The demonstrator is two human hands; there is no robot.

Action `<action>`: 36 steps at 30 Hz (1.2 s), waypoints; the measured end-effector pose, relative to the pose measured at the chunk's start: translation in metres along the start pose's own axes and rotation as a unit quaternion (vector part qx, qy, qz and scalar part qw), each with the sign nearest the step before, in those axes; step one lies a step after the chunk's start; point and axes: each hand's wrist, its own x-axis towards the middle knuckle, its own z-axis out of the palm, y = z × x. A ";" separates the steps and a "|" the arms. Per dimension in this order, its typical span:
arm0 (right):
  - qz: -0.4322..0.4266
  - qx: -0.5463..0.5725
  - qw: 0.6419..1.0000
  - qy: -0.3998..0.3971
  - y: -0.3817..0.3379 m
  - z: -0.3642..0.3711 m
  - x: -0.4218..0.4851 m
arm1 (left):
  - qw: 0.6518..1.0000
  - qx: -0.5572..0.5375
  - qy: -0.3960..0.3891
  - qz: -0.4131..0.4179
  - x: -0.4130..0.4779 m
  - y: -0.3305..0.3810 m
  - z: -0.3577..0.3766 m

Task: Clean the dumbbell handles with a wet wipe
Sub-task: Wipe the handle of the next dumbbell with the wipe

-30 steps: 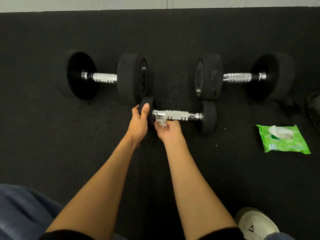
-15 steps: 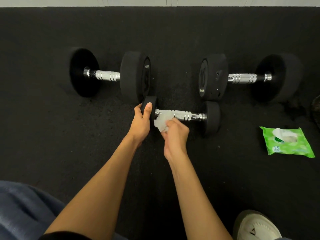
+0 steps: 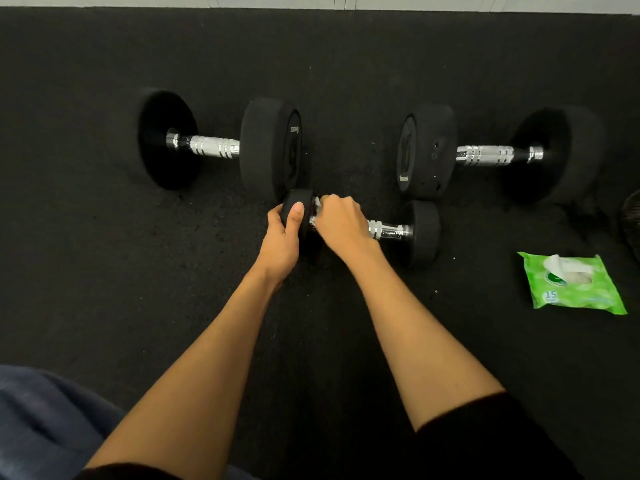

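The small dumbbell [image 3: 424, 233] lies on the black floor [image 3: 104, 254], its left weight gripped by the left hand [image 3: 282, 239]. The fingers of the right hand [image 3: 341, 223] curl round the handle [image 3: 389, 232], hiding its left half and all but a white scrap of the wet wipe [image 3: 317, 203].

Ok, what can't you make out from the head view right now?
Head view only:
Wet wipe: nearly all hidden inside the right hand; only a sliver shows.
Small dumbbell's handle: left part covered by that hand.
Dark object at the right edge: cut off by the frame.
Wipe pack print: too small, beyond 15.
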 end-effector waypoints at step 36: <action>-0.035 -0.073 0.996 -0.026 0.003 0.007 -0.011 | 1.000 0.009 0.005 0.000 0.003 -0.007 -0.002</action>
